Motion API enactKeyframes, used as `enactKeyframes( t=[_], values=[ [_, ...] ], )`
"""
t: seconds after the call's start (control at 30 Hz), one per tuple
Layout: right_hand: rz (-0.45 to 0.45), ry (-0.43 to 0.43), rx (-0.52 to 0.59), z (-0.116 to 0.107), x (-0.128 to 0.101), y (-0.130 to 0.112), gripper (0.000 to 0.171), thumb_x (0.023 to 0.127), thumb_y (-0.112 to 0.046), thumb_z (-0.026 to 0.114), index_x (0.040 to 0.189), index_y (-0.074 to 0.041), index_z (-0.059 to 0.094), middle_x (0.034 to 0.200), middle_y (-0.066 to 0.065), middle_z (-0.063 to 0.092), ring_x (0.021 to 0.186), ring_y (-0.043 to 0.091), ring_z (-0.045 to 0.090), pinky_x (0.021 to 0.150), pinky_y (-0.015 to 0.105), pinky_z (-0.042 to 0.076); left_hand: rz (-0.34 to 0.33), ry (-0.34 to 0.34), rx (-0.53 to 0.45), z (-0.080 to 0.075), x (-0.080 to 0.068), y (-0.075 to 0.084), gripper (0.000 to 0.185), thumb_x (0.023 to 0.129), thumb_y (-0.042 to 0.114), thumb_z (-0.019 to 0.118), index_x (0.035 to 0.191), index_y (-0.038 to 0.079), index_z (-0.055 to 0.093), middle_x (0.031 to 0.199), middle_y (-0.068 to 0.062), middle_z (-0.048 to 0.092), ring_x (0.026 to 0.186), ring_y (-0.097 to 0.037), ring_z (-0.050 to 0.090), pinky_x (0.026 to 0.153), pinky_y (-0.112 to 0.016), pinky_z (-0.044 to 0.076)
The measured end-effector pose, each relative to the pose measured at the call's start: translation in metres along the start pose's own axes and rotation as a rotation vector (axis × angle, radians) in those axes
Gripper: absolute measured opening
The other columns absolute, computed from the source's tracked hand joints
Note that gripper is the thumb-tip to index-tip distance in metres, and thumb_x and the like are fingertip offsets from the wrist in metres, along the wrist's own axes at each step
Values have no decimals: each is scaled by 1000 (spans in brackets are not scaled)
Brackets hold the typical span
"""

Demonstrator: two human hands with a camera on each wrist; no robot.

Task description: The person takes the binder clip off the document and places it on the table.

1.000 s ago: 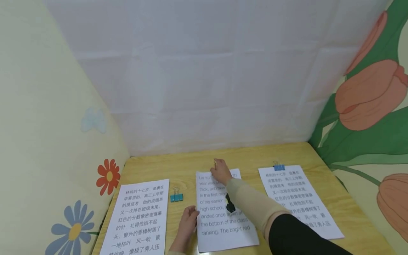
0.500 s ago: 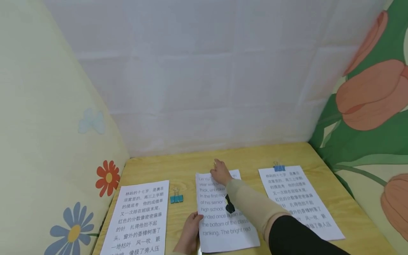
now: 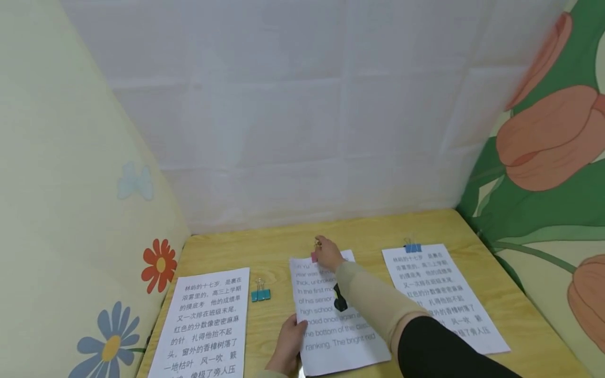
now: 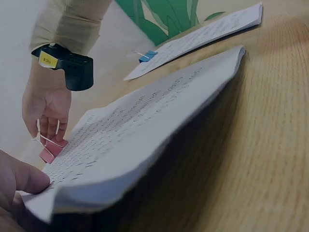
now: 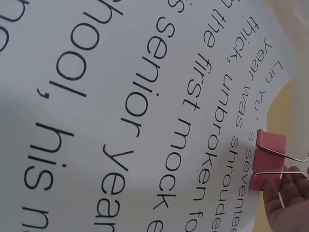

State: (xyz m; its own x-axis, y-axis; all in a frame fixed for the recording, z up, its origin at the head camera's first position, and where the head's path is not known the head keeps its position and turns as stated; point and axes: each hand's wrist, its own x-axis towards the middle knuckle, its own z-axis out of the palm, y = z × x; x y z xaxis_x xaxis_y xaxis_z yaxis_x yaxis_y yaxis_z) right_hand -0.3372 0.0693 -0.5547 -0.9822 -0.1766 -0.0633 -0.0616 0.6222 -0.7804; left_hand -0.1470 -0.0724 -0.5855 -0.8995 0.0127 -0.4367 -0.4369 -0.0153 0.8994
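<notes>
A stack of white sheets with English print (image 3: 314, 315) lies in the middle of the table, its left side bent up in the left wrist view. My left hand (image 3: 288, 344) grips that lower left edge, thumb on top and fingers underneath. At the top edge my right hand (image 3: 329, 254) holds a pink binder clip (image 5: 268, 159) by its side. The clip's wire handles point away from the paper, and its body sits at the sheets' edge in the right wrist view. Part of the clip is hidden by the right hand in the head view.
To the left lies a stack with Chinese print (image 3: 203, 320), beside a loose teal binder clip (image 3: 261, 295). On the right, another Chinese-print stack (image 3: 425, 273) carries a blue binder clip (image 3: 413, 248) on its top edge. A white sheet (image 3: 283, 105) hangs behind the wooden table (image 3: 227, 247).
My left hand has shifted right and taken hold of the stack's left edge, bending it up. The pink clip now shows beside my right hand, which has barely moved.
</notes>
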Motion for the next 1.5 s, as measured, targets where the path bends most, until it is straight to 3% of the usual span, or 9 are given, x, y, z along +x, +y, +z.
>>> enactKeyframes(
  t=[0.2,0.47,0.7,0.9,1.0,1.17,1.37,1.5],
  values=[
    [17,51,-32,-5,1,2,39,109,-15,47,141,7,53,130,24,64,123,39,60,107,50,46,-3,22,-14,0,2,-2,43,107,7,40,145,-12,42,104,-9,69,88,-20,67,78,-34,53],
    [120,82,65,-13,-4,-9,25,108,-20,50,117,-2,65,110,13,69,100,29,64,92,46,52,3,59,61,-4,4,4,44,108,10,38,148,-8,43,104,-6,68,90,-19,64,82,-36,50],
    [33,39,62,-15,-3,-9,22,108,-13,49,111,1,65,102,13,66,95,28,61,89,45,52,50,50,60,-5,3,1,43,108,9,36,147,-9,44,103,-5,69,90,-18,66,82,-35,52],
    [3,-19,113,-17,-3,-8,18,109,-16,49,103,-3,61,94,12,62,89,27,58,85,43,49,69,63,65,-7,3,-1,46,108,9,37,149,-11,40,109,-7,69,98,-20,65,94,-45,50],
    [16,-63,187,-19,-5,-8,19,109,-16,50,104,-1,60,100,14,65,95,29,61,87,44,49,58,66,60,-8,3,-1,46,108,9,37,149,-11,39,110,-8,68,99,-21,65,95,-46,50],
    [-31,-107,197,-21,-9,-8,19,106,-15,54,106,2,63,119,18,67,121,38,60,105,50,45,51,44,56,-9,2,-2,46,109,10,37,149,-11,39,108,-7,68,95,-18,65,91,-42,51],
    [-89,-112,177,-23,-12,-7,13,103,-7,57,101,4,64,117,21,68,123,42,61,108,51,45,37,24,45,-9,1,-3,44,109,10,36,147,-11,41,101,-5,69,86,-17,67,80,-35,54],
    [-71,-128,177,-23,-10,-4,19,103,-10,59,115,5,63,129,25,62,127,44,57,109,54,43,30,29,37,-8,2,-4,44,109,10,36,147,-12,40,101,-5,69,85,-17,68,79,-34,54]
  ],
)
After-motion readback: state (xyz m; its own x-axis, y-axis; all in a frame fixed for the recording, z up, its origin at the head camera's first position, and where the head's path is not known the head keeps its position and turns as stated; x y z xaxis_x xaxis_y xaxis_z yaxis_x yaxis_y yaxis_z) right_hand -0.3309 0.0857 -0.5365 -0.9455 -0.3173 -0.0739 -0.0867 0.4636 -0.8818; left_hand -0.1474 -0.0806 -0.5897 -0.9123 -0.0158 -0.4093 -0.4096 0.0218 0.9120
